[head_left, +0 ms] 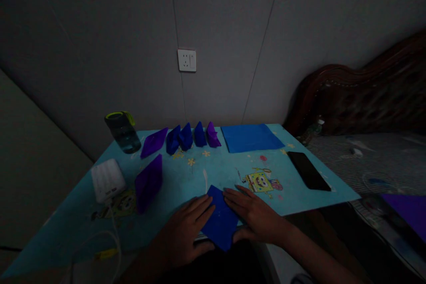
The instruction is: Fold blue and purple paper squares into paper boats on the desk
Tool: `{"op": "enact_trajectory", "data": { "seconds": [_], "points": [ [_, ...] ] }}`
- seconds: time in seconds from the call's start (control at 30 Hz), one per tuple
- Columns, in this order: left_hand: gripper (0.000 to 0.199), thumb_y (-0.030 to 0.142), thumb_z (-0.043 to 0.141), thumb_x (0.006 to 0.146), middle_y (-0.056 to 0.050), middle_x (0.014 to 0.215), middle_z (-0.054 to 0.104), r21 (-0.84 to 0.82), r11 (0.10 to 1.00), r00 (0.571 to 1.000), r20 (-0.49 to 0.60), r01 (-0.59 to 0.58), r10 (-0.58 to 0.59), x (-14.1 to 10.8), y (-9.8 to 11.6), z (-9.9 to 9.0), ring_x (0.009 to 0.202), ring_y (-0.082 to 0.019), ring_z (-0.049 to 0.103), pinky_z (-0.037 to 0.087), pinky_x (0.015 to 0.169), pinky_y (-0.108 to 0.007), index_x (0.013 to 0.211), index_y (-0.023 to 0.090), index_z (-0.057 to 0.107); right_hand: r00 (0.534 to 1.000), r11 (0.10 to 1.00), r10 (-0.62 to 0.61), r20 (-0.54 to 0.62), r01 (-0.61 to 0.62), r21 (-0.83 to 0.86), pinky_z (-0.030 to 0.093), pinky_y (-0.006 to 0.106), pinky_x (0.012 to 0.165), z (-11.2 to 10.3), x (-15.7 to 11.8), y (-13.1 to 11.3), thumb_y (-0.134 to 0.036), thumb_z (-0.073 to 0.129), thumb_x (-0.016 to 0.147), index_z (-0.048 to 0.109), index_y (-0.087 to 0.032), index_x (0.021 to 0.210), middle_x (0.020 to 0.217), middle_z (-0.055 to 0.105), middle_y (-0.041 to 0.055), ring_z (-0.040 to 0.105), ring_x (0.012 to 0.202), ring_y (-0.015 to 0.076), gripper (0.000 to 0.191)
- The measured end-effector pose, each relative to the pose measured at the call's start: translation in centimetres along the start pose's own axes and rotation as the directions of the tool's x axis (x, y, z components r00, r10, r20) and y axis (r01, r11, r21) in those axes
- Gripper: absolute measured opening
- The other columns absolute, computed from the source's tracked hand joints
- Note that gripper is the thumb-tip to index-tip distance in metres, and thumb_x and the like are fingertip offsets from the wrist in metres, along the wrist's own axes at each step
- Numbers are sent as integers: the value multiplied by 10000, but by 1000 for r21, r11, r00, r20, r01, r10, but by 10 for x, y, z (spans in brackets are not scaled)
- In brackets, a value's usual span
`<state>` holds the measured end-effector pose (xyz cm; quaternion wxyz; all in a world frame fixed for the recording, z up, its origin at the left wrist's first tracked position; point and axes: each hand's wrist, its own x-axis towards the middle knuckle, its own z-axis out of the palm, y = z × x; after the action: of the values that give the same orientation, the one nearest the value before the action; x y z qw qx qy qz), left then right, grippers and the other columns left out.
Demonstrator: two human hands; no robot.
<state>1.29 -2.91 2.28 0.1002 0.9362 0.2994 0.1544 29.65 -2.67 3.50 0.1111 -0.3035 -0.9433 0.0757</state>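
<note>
from where i stand, both hands are busy at the near edge of the patterned worktop (226, 171), with a small piece of dark blue paper (220, 219) lying flat between and under them. the left hand (186, 230) has its fingers over the upper left edge of the paper, and the right hand (258, 213) reaches in from the other side, its fingertips on the upper right part. the grip looks wide on both: fingers fairly straight, pressing down rather than pinching, though i can't tell what the left thumb touches. as for how far along things are, the paper has straight, angled edges, so i'd judge it partly folded; it has none of the raised shape of the pieces at the back. there, three blue folded pieces (186, 136) and a purple one (212, 135) stand in a row, looking finished to me. two purple pieces, one lying beside the row (154, 143) and one nearer (149, 183), are flatter, perhaps only part-way done. flat blue paper (252, 138) near the wall looks unfolded; whether it's one sheet or several, i can't say. a phone (308, 171) rests toward the right.
</note>
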Motion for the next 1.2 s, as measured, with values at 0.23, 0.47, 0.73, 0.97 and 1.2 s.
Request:
{"op": "enact_trajectory", "data": {
  "seconds": [0.23, 0.47, 0.73, 0.97, 1.2],
  "points": [
    [552, 56, 471, 866, -82, 1411, 560, 113, 987, 991, -53, -115, 121, -12, 5, 24, 1305, -225, 510, 460, 1076, -406, 1393, 220, 490, 978, 985, -87, -190, 57, -162, 411, 472, 1083, 15, -16, -11, -121, 447, 973, 559, -135, 1313, 1254, 671, 136, 573, 1231, 218, 358],
    [414, 140, 403, 914, -41, 1134, 726, -204, 978, 949, -296, 46, -106, -2, 0, 13, 1003, -167, 690, 560, 914, -277, 1244, 258, 622, 943, 970, 43, -329, 40, 239, 476, 366, 908, -13, 3, -11, -251, 350, 1014, 590, -184, 1170, 1024, 721, 98, 653, 965, 188, 294],
    [284, 341, 508, 896, -62, 1046, 732, -598, 725, 770, -264, 341, -580, 36, -17, -12, 958, -218, 696, 570, 884, -373, 1027, 204, 719, 897, 683, 392, -203, -136, 718, 501, 251, 670, -1, 37, 16, -337, 415, 1012, 583, -184, 1109, 790, 645, 5, 605, 668, 127, 247],
    [314, 221, 496, 872, -24, 1088, 750, -448, 839, 853, -260, 308, -452, 30, -40, 16, 994, -197, 707, 581, 897, -366, 1062, 257, 743, 914, 779, 254, -316, 0, 627, 499, 306, 869, 12, 35, 42, -199, 466, 978, 717, -188, 1030, 1074, 689, 80, 648, 969, 152, 257],
    [373, 127, 444, 921, -44, 1068, 752, 25, 999, 950, -310, 44, -34, 29, -55, 33, 1021, -190, 682, 592, 886, -324, 1191, 232, 680, 936, 945, 130, -328, -17, 327, 474, 341, 884, 20, 27, 53, -156, 525, 947, 740, -219, 1043, 1023, 713, 79, 622, 971, 187, 244]
  ]
}}
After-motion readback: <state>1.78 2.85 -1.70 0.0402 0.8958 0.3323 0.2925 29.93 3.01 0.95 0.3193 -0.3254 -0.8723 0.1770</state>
